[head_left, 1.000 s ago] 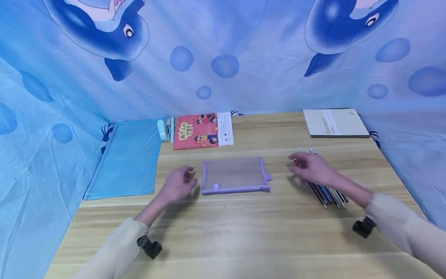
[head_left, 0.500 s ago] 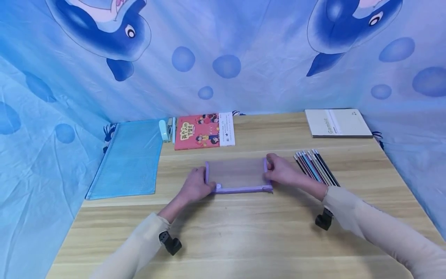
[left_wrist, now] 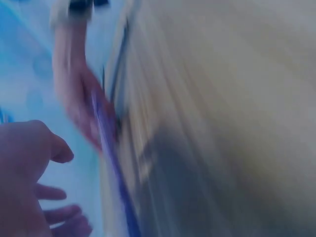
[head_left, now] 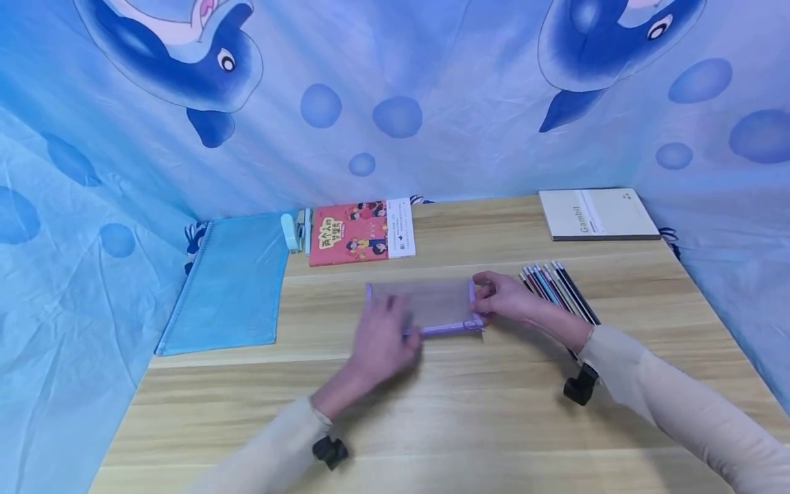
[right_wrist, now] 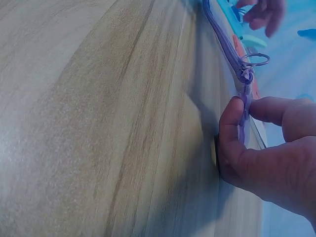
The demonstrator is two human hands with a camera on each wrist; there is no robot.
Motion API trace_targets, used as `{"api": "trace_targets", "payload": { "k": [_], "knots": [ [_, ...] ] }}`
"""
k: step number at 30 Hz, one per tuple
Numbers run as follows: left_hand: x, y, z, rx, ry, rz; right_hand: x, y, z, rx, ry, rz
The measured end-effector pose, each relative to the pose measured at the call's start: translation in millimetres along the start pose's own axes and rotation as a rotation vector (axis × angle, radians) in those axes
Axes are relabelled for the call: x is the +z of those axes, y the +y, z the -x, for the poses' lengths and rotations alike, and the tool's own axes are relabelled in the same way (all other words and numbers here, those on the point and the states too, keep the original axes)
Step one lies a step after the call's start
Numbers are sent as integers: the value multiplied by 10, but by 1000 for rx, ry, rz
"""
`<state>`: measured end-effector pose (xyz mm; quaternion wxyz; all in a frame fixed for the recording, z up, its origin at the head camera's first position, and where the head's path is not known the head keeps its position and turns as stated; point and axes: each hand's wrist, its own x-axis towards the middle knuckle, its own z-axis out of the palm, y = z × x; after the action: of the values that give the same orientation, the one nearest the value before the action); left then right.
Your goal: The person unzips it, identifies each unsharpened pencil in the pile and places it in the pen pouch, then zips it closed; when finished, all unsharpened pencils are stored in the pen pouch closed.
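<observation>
A flat mesh zipper pouch [head_left: 435, 302] with purple edging lies in the middle of the table. My right hand [head_left: 505, 299] pinches its right edge between thumb and fingers, close to the zipper corner. In the right wrist view, the pull ring [right_wrist: 256, 59] stands out from that corner just above my fingertips. Over the pouch's left part is my left hand [head_left: 384, 339], blurred and covering some of the mesh. Its fingers are apart and hold nothing in the left wrist view, where the purple zipper edge [left_wrist: 116, 170] runs beside them.
Several pencils [head_left: 558, 291] lie just right of the pouch, partly under my right forearm. Behind are a red book [head_left: 348, 237], a stapler [head_left: 290, 232] and a white notebook [head_left: 599, 214]. A blue mesh folder [head_left: 225, 288] lies at left. A dolphin-print curtain [head_left: 395, 82] borders the table.
Both hands came inward to the pouch's two ends. My left hand then let go of the left end and moved right over the pouch; my right hand keeps its pinch.
</observation>
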<state>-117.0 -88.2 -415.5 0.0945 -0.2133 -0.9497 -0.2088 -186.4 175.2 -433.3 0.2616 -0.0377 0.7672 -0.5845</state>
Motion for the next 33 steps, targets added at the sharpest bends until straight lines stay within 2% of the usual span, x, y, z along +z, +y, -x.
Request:
{"api": "trace_targets", "payload": {
  "k": [1, 3, 5, 8, 13, 17, 20, 27, 33],
  "knots": [
    [38, 115, -14, 55, 4, 30, 4, 3, 0, -3, 1, 1],
    [118, 315, -64, 109, -23, 77, 13, 6, -1, -5, -3, 0],
    [186, 466, -142, 95, -71, 108, 19, 4, 0, -6, -9, -8],
    [266, 576, -245, 61, -112, 118, 32, 0, -6, 6, -16, -20],
    [340, 612, -274, 103, -113, 210, 29, 13, -8, 9, -21, -35],
    [408, 631, -241, 205, -30, 262, 5, 19, -8, 18, -18, -30],
    [469, 635, -241, 272, 26, 255, -11, 4, -6, 28, -15, -15],
    [534, 692, -283, 274, 33, 209, -31, -36, -13, 24, -13, 16],
    [563, 672, -261, 277, 32, 93, -12, 3, -33, 42, -24, -37]
  ]
}}
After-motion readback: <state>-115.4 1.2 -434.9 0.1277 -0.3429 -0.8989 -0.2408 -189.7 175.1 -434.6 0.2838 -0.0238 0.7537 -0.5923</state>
